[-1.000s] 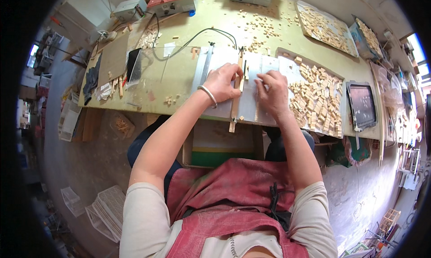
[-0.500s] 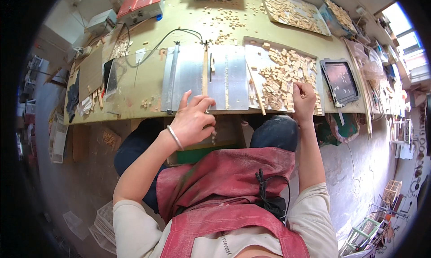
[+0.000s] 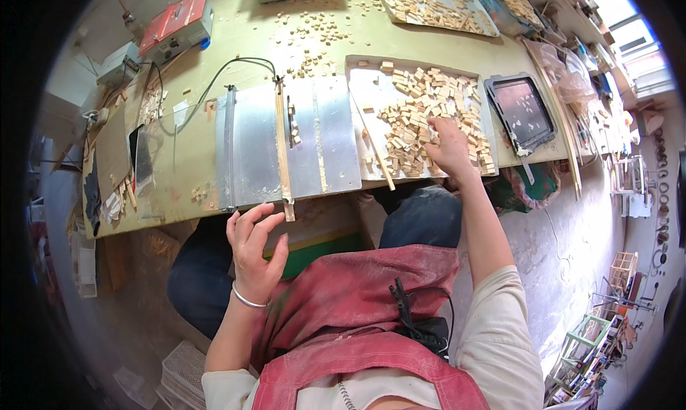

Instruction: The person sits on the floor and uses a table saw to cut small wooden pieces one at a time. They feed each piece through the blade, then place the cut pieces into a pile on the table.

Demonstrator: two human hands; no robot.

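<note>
Head view: right hand (image 3: 450,149) fingers buried among wooden blocks (image 3: 429,117), grasp unclear; left hand (image 3: 255,249) loose, empty.

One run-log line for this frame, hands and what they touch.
left hand: open, off the bench, near wooden strip on metal plate | right hand: on pile of small wooden blocks, grip unclear

Illumination is bright and even across the table (image 3: 214,146), with no hard shadows on its surface. Daylight enters from a window (image 3: 622,24) at upper right, which is overexposed. The metal plate (image 3: 286,146) shows soft, diffuse glare. The floor area below the table edge is dimmer. Fisheye distortion bends straight edges strongly toward the rim; a black circular vignette encloses the frame. Centre focus is sharp; detail toward the rim is compressed and soft.
</note>
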